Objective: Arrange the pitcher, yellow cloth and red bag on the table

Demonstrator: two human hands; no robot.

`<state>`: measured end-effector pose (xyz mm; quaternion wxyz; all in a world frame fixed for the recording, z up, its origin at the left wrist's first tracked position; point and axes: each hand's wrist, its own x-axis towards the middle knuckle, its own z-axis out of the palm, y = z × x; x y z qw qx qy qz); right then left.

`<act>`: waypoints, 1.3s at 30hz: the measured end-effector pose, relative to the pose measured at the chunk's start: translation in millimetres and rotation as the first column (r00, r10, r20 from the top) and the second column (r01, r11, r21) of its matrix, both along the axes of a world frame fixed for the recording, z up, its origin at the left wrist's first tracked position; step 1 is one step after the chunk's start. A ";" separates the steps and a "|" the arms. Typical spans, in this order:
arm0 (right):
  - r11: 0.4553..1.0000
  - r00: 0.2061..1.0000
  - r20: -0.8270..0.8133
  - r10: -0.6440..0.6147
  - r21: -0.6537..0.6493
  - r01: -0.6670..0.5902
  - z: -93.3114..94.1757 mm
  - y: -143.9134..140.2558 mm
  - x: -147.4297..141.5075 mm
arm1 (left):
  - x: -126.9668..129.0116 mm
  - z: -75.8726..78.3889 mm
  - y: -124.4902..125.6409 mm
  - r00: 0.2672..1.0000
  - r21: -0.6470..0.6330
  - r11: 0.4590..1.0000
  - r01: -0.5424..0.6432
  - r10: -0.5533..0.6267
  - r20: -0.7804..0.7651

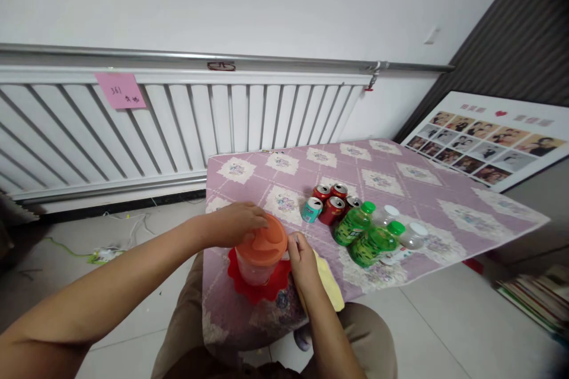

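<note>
Centrally, one clear jug (256, 269) with orange lid (263, 244), standing on a red mat (258, 288) at the near edge of the bench (413, 189). Left hand (235, 224) cupped over the lid's far rim; right hand (302, 256) pressed closed against the jug's side. Yellow cloth (329, 284) just beside. Farther right: cans (329, 201), green bottles (364, 235), clear bottles (406, 231).

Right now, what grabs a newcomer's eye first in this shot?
Both hands close on a clear jug with an orange lid, standing on a red mat at the near edge of the pink-clothed table: the left hand lies over the lid, the right hand touches its side. Just right of them sits a cluster of cans, with green bottles lying on their sides in front.
</note>
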<state>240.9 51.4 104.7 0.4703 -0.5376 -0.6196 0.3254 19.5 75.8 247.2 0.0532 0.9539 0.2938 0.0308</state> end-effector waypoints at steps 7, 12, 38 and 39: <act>1.000 1.000 0.012 -0.003 0.010 0.003 0.7 0.5 0.4 | -4.3 -17.6 14.4 0.994 0.135 0.985 0.105 -0.098 -0.051; 1.000 1.000 0.023 -0.018 0.008 0.018 -1.7 1.2 -0.6 | -7.6 -23.8 14.9 0.988 0.188 0.973 0.137 -0.121 -0.091; 1.000 1.000 0.013 -0.024 0.001 0.024 0.5 1.1 -5.1 | 11.2 -21.2 -19.2 0.936 0.029 0.944 -0.327 0.328 -0.124; 1.000 1.000 0.010 -0.020 0.003 0.020 1.1 0.9 -5.0 | 12.4 -22.0 -20.6 0.933 0.033 0.942 -0.335 0.337 -0.125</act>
